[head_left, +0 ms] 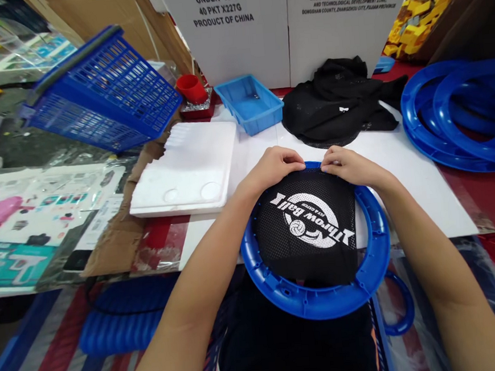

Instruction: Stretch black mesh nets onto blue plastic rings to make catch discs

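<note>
A blue plastic ring (pixel 377 255) lies at the table's near edge in front of me. A black mesh net (pixel 309 232) printed with a white "Throw Ball" logo is spread over it. My left hand (pixel 274 169) pinches the net's far edge against the ring's far rim, fingers curled shut. My right hand (pixel 349 166) pinches the same edge just to the right, fingers also closed. The two hands nearly touch.
A pile of black nets (pixel 339 101) lies behind the ring. Stacked blue rings (pixel 460 111) sit at the right. A small blue tray (pixel 249 102), a white foam tray (pixel 190 167), a tilted blue basket (pixel 103 88), a red cup (pixel 191 88) and white cartons (pixel 286 22) stand to the left and behind.
</note>
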A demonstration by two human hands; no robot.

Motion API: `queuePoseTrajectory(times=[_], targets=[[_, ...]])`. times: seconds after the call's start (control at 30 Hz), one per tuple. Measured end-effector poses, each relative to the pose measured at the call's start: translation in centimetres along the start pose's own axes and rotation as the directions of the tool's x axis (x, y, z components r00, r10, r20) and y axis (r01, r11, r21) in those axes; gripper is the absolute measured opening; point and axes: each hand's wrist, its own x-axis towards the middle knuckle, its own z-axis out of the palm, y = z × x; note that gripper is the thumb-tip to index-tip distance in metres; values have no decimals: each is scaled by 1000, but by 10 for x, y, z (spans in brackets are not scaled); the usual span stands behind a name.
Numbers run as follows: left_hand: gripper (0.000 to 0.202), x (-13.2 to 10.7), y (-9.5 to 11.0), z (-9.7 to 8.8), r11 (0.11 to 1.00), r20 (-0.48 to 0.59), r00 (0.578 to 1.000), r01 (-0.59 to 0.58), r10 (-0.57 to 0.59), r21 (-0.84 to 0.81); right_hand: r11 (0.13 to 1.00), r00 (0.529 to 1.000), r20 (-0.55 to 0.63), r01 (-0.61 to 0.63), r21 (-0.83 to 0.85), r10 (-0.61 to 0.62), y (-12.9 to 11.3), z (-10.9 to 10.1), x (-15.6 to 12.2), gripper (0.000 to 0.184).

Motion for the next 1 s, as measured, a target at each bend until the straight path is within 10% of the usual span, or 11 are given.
queuePoseTrajectory(times=[0.2,0.53,1.0], targets=[[17,-2,1,2,997,-20,999,-34,36,67,995,986,-131,102,8,-100,-6,10,10,31],[15,-5,6,1,964,-27,998,-48,57,262,969,970,0,245,19,-245,-8,9,11,23],[25,-10,17,5,879,130,966,-257,223,402,993,986,-123,116,32,-111,-11,22,20,14]])
